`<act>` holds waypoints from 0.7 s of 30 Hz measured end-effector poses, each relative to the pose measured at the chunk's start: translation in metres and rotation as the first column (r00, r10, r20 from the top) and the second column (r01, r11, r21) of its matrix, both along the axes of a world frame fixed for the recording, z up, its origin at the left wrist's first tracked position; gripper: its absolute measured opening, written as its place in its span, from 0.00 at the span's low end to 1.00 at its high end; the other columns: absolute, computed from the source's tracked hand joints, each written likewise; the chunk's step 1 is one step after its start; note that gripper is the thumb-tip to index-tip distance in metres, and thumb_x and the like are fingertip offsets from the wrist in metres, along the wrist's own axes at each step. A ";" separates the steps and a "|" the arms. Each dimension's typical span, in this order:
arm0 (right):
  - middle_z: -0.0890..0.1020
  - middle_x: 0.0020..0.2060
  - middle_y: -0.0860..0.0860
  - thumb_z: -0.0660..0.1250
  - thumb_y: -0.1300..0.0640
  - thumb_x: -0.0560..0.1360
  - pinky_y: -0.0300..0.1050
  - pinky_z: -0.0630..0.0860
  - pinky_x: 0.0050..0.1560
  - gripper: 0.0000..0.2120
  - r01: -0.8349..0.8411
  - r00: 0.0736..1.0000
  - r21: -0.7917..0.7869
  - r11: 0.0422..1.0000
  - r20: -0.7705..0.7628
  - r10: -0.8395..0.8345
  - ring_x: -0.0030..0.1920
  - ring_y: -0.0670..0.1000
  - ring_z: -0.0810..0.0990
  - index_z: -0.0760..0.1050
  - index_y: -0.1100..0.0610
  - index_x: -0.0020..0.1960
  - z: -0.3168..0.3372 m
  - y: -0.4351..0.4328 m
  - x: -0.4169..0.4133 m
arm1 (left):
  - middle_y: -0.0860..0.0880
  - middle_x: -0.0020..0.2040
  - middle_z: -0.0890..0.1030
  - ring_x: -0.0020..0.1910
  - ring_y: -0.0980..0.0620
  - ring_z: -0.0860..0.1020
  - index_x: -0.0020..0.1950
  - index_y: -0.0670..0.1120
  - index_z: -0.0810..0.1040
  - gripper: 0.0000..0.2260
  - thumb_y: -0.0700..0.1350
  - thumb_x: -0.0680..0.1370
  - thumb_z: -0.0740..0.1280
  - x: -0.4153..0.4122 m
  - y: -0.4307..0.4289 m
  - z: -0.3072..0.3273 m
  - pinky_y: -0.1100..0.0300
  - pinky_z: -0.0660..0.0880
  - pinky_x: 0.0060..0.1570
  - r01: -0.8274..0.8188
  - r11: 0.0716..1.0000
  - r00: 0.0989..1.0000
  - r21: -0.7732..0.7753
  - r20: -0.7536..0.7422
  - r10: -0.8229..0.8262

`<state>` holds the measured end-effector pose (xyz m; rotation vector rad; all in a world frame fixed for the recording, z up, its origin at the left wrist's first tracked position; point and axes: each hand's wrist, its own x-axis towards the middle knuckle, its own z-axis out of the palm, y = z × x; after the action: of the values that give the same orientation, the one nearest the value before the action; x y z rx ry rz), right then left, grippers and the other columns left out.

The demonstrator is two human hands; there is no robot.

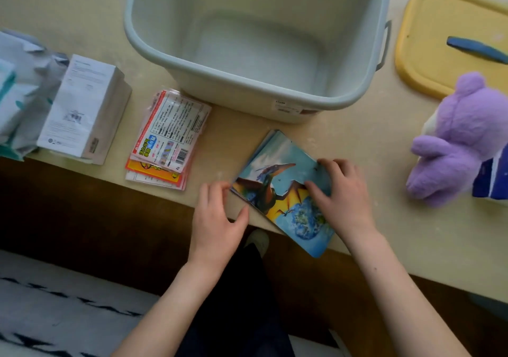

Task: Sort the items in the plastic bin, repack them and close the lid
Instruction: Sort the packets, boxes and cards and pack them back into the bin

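1. Two-handed, I'm gripping the glossy dinosaur cards (277, 172) at the counter (384, 191) edge: left hand (217, 219) pinching a corner, right hand (343, 194) clasping the far side.
2. The smooth, rounded grey plastic bin (233, 101) is standing open behind.

Both bare forearms reach forward, the left hand (217, 219) pinching a corner of the dinosaur picture book (277, 164) and the right hand (343, 194) curled over its far edge.

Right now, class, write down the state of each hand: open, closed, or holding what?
Left hand: closed, pinching the dinosaur book at its left corner.
Right hand: closed, holding the book's right edge.
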<state>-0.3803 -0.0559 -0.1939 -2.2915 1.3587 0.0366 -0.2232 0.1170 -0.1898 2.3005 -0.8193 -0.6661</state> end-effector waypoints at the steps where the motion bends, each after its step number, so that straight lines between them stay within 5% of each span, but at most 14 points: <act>1: 0.73 0.57 0.50 0.66 0.44 0.75 0.51 0.71 0.59 0.23 0.006 1.000 0.007 1.000 -0.008 -0.006 0.59 0.52 0.70 0.70 0.50 0.67 0.000 0.005 -0.001 | 0.53 0.52 0.69 0.50 0.58 0.71 0.58 0.48 0.71 0.21 0.45 0.70 0.75 -0.007 0.003 0.003 0.72 0.68 0.48 -0.068 0.998 0.997 0.003 -0.045 0.068; 4: 0.73 0.56 0.52 0.67 0.46 0.75 0.50 0.69 0.58 0.22 0.055 0.998 0.033 0.998 -0.014 -0.055 0.57 0.53 0.70 0.70 0.52 0.67 0.001 0.023 -0.004 | 0.51 0.52 0.69 0.49 0.54 0.73 0.57 0.47 0.70 0.20 0.44 0.70 0.75 -0.025 0.013 0.004 0.66 0.72 0.51 -0.248 0.968 0.951 0.045 -0.181 0.252; 8: 0.72 0.56 0.53 0.67 0.47 0.76 0.51 0.72 0.58 0.24 0.125 0.992 0.081 0.989 0.003 -0.125 0.58 0.53 0.69 0.69 0.54 0.68 0.000 0.056 -0.003 | 0.47 0.52 0.73 0.47 0.55 0.77 0.58 0.46 0.68 0.20 0.41 0.72 0.74 -0.036 0.019 0.006 0.73 0.73 0.40 -0.407 0.910 0.800 0.077 -0.452 0.396; 21: 0.72 0.55 0.49 0.66 0.49 0.77 0.41 0.68 0.52 0.21 0.202 0.975 0.246 0.948 0.043 -0.219 0.56 0.50 0.72 0.69 0.53 0.68 0.008 0.091 0.005 | 0.44 0.47 0.84 0.45 0.50 0.84 0.57 0.47 0.67 0.17 0.32 0.75 0.68 -0.018 0.036 0.009 0.54 0.81 0.42 -0.458 0.887 0.579 0.062 -0.736 0.351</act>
<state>-0.3751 0.0350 -0.1859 -1.9223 1.4695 0.0486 -0.2409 0.1527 -0.1804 1.7334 0.0648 -1.1530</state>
